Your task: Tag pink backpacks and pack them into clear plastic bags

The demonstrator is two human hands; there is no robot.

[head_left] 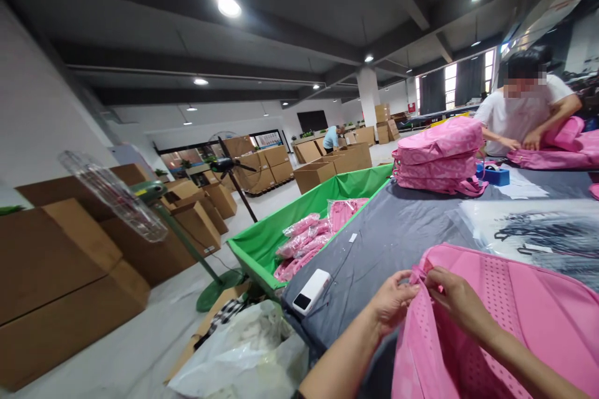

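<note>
My left hand (395, 302) and right hand (456, 299) form a clenched grip on a raised fold at the edge of a pink backpack (496, 330), each pinching the fabric between fingers and thumb. The two hands are close together, almost touching. The backpack lies directly under the grip and spreads toward 4 o'clock, with its perforated padded panel facing up. It rests on the grey-covered bench (374, 255). At 9 o'clock, a white power bank (311, 292) lies on the bench. At 10 o'clock, a green-lined bin (299, 218) holds pink items in clear plastic bags (304, 246). At 1 o'clock, a stack of pink backpacks (437, 156) sits just beside a blue tape dispenser (491, 176). At 2 o'clock, a co-worker (524, 112) handles another pink backpack (556, 153) with both hands, well apart from my grip.
</note>
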